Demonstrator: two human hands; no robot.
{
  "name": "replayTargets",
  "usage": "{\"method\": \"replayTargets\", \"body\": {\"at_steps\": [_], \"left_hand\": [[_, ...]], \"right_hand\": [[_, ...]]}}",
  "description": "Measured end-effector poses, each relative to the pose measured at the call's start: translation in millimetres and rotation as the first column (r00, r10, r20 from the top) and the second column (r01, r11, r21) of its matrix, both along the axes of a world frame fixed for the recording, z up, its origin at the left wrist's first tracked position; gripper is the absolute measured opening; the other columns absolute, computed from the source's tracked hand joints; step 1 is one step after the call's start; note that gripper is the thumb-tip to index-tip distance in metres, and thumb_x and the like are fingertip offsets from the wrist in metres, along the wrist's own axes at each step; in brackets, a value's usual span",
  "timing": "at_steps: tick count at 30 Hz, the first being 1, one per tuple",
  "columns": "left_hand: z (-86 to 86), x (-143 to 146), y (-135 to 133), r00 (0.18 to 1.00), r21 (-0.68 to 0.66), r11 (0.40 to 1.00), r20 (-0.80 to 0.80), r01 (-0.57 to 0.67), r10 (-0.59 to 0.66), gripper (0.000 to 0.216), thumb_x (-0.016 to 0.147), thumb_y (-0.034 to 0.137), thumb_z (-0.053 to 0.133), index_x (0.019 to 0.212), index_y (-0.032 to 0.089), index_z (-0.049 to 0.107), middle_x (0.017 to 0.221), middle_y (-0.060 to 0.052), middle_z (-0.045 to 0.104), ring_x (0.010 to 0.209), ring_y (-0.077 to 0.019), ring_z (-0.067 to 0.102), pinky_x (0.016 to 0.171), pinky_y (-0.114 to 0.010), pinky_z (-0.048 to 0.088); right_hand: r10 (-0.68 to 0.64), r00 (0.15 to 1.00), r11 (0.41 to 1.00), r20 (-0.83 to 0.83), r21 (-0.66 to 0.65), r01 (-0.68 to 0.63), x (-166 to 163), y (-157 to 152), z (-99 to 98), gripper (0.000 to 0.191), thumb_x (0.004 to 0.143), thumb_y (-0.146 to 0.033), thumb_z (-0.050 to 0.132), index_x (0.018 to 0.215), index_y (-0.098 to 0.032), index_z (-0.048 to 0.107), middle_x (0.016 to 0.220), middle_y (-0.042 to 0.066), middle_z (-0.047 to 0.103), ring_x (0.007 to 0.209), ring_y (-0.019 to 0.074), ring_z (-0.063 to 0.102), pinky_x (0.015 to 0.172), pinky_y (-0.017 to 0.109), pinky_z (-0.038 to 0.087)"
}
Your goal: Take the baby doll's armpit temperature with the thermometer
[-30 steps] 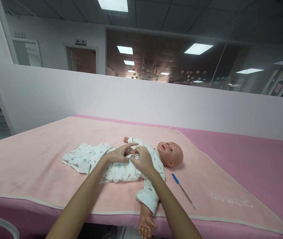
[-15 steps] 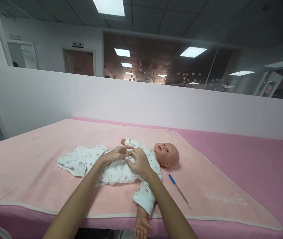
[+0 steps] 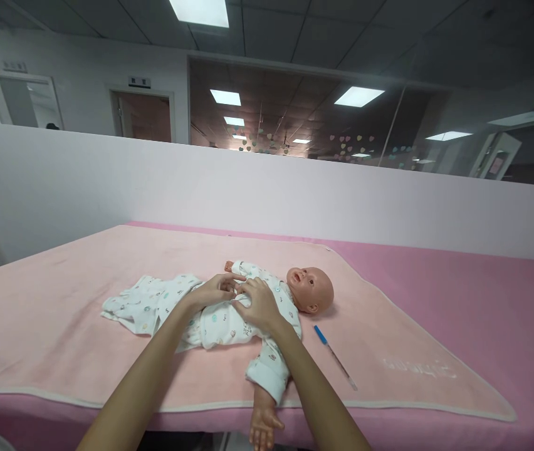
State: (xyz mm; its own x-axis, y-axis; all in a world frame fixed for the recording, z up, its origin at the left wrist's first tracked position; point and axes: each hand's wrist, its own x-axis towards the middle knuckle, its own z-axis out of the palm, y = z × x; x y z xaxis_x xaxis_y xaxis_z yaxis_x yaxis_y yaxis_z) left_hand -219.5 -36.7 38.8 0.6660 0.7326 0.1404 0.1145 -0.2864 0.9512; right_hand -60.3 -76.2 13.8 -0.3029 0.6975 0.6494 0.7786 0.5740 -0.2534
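Observation:
A baby doll (image 3: 311, 290) lies on its back, head to the right, dressed in a white patterned baby outfit (image 3: 229, 327). Over the doll's middle, my left hand (image 3: 217, 292) has bent fingers closed at the front of the outfit. My right hand (image 3: 258, 305) meets it from the other side, thumb and fingers pinched on the same cloth. The fingertips of both hands almost touch, and the exact bit of cloth between them is hidden. One doll hand (image 3: 264, 426) hangs over the near edge, below my right forearm.
A slim clear stick with a blue end (image 3: 335, 357), a pen or thermometer, lies right of the doll. Under everything is a peach blanket (image 3: 60, 338) on a pink padded surface (image 3: 436, 282). A low white wall (image 3: 267, 194) stands behind.
The whole view has shifted slightly, so things sit a little further left. My hands stay at the front of the outfit with only small finger movement.

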Motion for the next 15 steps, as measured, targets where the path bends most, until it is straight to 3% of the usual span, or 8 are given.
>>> {"method": "replayTargets", "body": {"at_steps": [3,6,7,9,10,12,13,15], "left_hand": [[-4.7,0,6,1.000,0.032,0.999,-0.019,0.008,-0.007,0.044,0.067,0.017,0.054,0.112,0.016,0.051,0.089,-0.004,0.054,0.080,-0.0131,0.050,0.072,-0.025,0.042],[-2.8,8,5,0.977,0.242,0.948,0.013,-0.208,0.212,0.037,0.070,0.016,0.050,0.107,0.015,0.053,0.097,-0.007,0.053,0.078,-0.0130,0.051,0.067,-0.025,0.044],[-0.8,13,0,0.941,0.357,0.872,0.068,-0.334,0.332,0.034,0.072,0.015,0.047,0.105,0.016,0.054,0.099,-0.007,0.053,0.079,-0.0135,0.051,0.066,-0.025,0.045],[3.3,23,-15,0.825,0.585,0.599,0.256,-0.547,0.504,0.030,0.074,0.012,0.042,0.101,0.018,0.056,0.098,-0.007,0.054,0.086,-0.0155,0.051,0.071,-0.027,0.045],[4.2,27,-26,0.765,0.660,0.430,0.371,-0.616,0.526,0.029,0.076,0.012,0.041,0.100,0.019,0.056,0.098,-0.008,0.055,0.091,-0.0166,0.050,0.078,-0.030,0.044],[2.1,33,-52,0.692,0.728,0.118,0.570,-0.676,0.444,0.028,0.075,0.013,0.047,0.101,0.022,0.056,0.097,-0.007,0.057,0.096,-0.0197,0.051,0.084,-0.037,0.042],[-0.9,35,-66,0.692,0.746,0.053,0.586,-0.664,0.421,0.032,0.074,0.015,0.051,0.104,0.024,0.055,0.099,-0.007,0.057,0.099,-0.0221,0.050,0.086,-0.041,0.041],[-9.1,36,-89,0.741,0.797,0.086,0.508,-0.597,0.438,0.040,0.073,0.020,0.056,0.110,0.034,0.051,0.101,-0.005,0.057,0.104,-0.0246,0.048,0.087,-0.045,0.040]], "right_hand": [[-0.017,1.000,1.000,-0.013,-0.006,0.016,0,1,-0.5,0.009,0.071,-0.025,0.058,0.078,-0.021,0.054,0.078,0.000,0.055,0.078,0.0157,0.045,0.071,0.029,0.035],[-0.033,0.999,0.999,-0.035,0.001,0.033,-1,2,-0.6,0.007,0.076,-0.026,0.054,0.073,-0.020,0.053,0.075,0.000,0.055,0.077,0.0147,0.045,0.071,0.028,0.034],[-0.038,0.999,0.999,-0.039,0.004,0.038,-1,2,-0.5,0.008,0.077,-0.025,0.052,0.072,-0.019,0.052,0.074,0.000,0.055,0.076,0.0143,0.045,0.071,0.028,0.034],[-0.053,0.998,0.999,-0.036,0.006,0.053,-1,3,-0.3,0.010,0.077,-0.024,0.052,0.069,-0.019,0.051,0.072,0.000,0.054,0.074,0.0139,0.045,0.071,0.028,0.034],[-0.061,0.998,0.998,-0.028,0.006,0.061,-1,3,-0.2,0.010,0.077,-0.024,0.052,0.068,-0.019,0.051,0.072,0.000,0.054,0.074,0.0139,0.045,0.070,0.027,0.034],[-0.077,0.997,0.997,-0.011,0.012,0.077,-2,2,0.0,0.011,0.078,-0.023,0.050,0.068,-0.019,0.051,0.072,0.000,0.054,0.073,0.0142,0.045,0.069,0.028,0.034],[-0.081,0.997,0.997,-0.006,0.016,0.082,-2,2,0.0,0.012,0.079,-0.023,0.049,0.068,-0.019,0.051,0.072,0.001,0.054,0.073,0.0145,0.045,0.069,0.028,0.033],[-0.083,0.996,0.996,-0.015,0.026,0.084,-2,1,-0.3,0.011,0.079,-0.024,0.049,0.069,-0.019,0.051,0.074,0.001,0.056,0.074,0.0149,0.045,0.070,0.028,0.033]]}}
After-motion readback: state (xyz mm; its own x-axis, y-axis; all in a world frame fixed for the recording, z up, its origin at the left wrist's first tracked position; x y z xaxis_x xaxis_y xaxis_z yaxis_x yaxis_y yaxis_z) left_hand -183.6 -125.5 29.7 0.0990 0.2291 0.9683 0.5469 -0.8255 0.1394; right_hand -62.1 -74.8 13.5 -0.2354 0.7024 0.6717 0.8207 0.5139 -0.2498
